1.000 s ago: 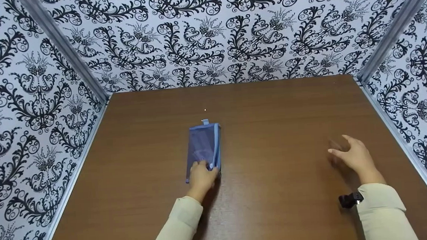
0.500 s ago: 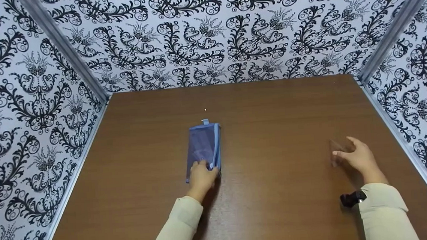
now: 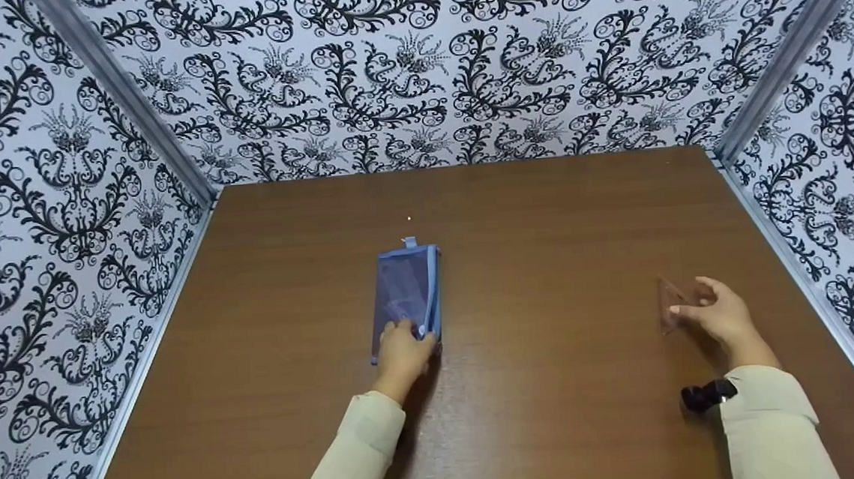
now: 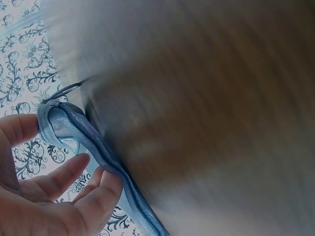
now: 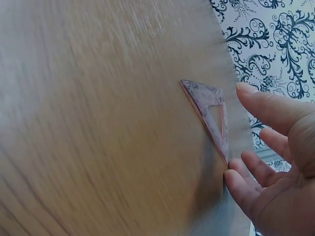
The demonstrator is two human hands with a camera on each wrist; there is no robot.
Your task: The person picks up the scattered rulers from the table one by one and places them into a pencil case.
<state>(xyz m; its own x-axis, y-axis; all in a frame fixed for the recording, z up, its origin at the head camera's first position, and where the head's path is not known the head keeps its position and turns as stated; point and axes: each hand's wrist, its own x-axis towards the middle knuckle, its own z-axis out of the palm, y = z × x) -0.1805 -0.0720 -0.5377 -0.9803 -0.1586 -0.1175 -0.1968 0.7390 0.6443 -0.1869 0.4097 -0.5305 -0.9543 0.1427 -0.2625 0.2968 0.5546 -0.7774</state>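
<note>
A blue mesh zip pouch [image 3: 404, 282] lies left of the table's middle, with a small tab at its far end. My left hand [image 3: 403, 354] holds its near end; in the left wrist view the thumb [image 4: 22, 129] is against one end of the pouch [image 4: 106, 150] and the fingers [image 4: 101, 196] are along its side. On the right, a clear pinkish set square [image 3: 670, 309] is on the table beside my right hand [image 3: 722, 320]. In the right wrist view a fingertip is at the set square's [image 5: 202, 96] narrow corner, while the thumb [image 5: 261, 101] stands apart from it.
The brown wooden table [image 3: 544, 411] has patterned walls [image 3: 415, 67] at its back and sides, joined by grey metal posts [image 3: 135, 94]. A black device [image 3: 708, 396] sits at the right sleeve's cuff.
My right hand has drawn slightly to the right, and the set square shows more plainly beside it. The left hand and the pouch have stayed in place.
</note>
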